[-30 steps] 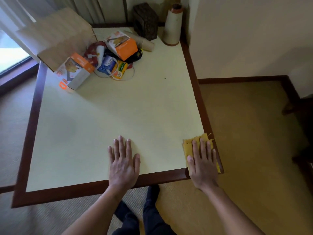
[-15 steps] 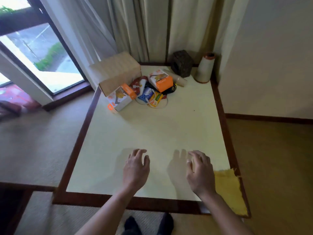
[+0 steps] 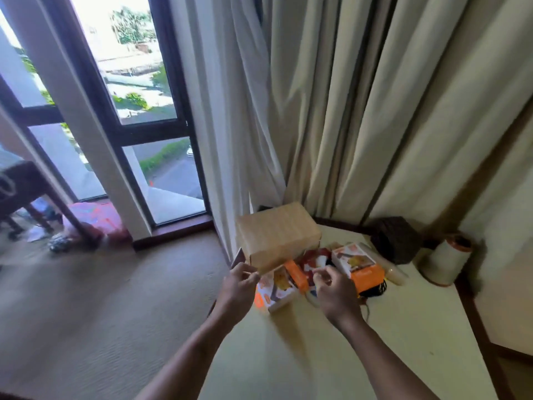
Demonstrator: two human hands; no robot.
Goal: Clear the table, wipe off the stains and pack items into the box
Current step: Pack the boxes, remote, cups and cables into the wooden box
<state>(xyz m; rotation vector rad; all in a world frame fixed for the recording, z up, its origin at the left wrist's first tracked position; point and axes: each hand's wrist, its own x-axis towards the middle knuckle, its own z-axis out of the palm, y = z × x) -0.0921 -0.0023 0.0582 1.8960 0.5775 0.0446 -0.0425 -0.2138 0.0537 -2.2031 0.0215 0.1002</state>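
Cardboard box [image 3: 278, 235]: lies closed on its side at the table's far left corner, against the curtain, with a small flap sticking out at its near left end.
Left hand [image 3: 239, 287]: reaches to the near left corner of the cardboard box, and its thumb and fingers pinch that corner.
Right hand [image 3: 334, 293]: hovers over the pile of items with its fingers bent. The blur hides whether they hold anything.
Pile of items: lies just in front of the cardboard box. It includes an orange-and-white carton [image 3: 277, 287] between the two hands, a second orange-and-white carton [image 3: 357, 264] to the right, and a red-and-white packet [image 3: 314, 262] between the cartons, partly covered by the right hand's fingers.
Black cable [image 3: 375, 290]: is coiled under the second carton, beside the right hand.
Table [image 3: 375, 356]: has a pale top with a dark wooden border and sits in the room's corner.
Dark woven box [image 3: 395, 239]: stands at the far edge, behind the second carton.
Pale tube [image 3: 398, 275]: lies flat between the woven box and the second carton.
White roll [image 3: 445, 261]: stands upright in the far right corner and has a brown core.
Curtain [image 3: 346, 111]: hangs in heavy cream folds behind the table and touches the cardboard box's far side.
Window [image 3: 138, 82]: has a dark frame and is to the left.
Pink bag [image 3: 95, 217]: sits on the carpet below the window.
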